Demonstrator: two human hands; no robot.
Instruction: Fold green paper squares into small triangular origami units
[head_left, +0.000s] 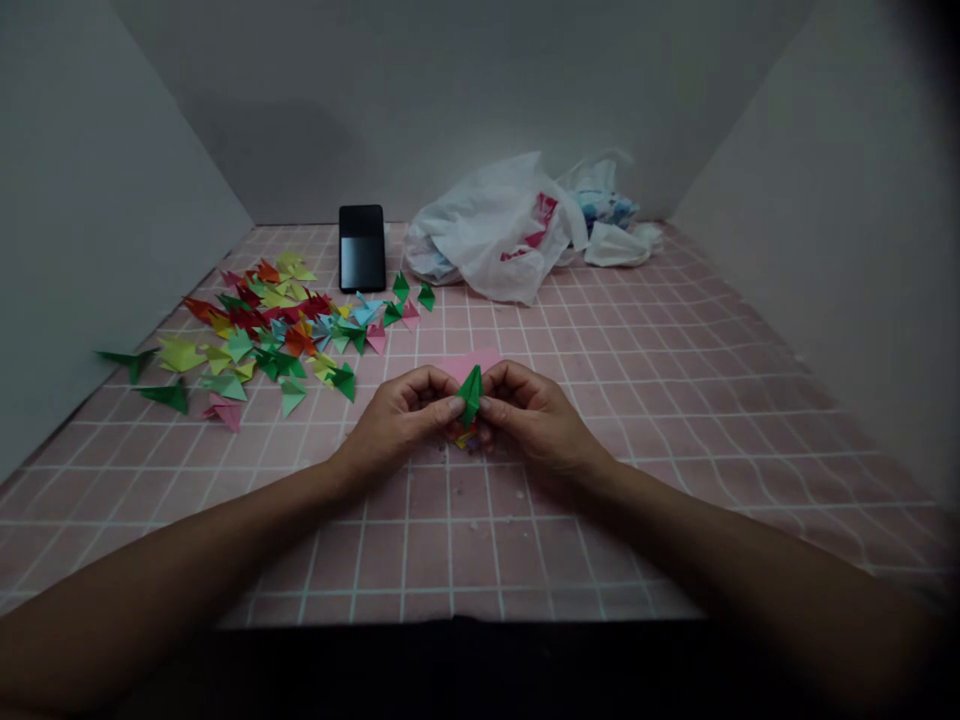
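Between my two hands is a small folded green origami paper [470, 394], held upright with its point up. My left hand [409, 415] pinches its left edge between thumb and fingers. On the other edge, my right hand [531, 415] grips it the same way. Behind the hands a pink paper sheet [471, 362] lies on the table, partly covered by the fingers. Under the green piece some yellow and other coloured paper [466, 440] shows, mostly hidden by my hands.
Many-coloured folded paper cranes [274, 325] lie in a loose heap at the left. A black phone [361, 250] leans upright behind them. At the back are a white plastic bag [499, 230] and a crumpled packet [607, 210]. A pink checked cloth [675, 400] covers the table between pale walls.
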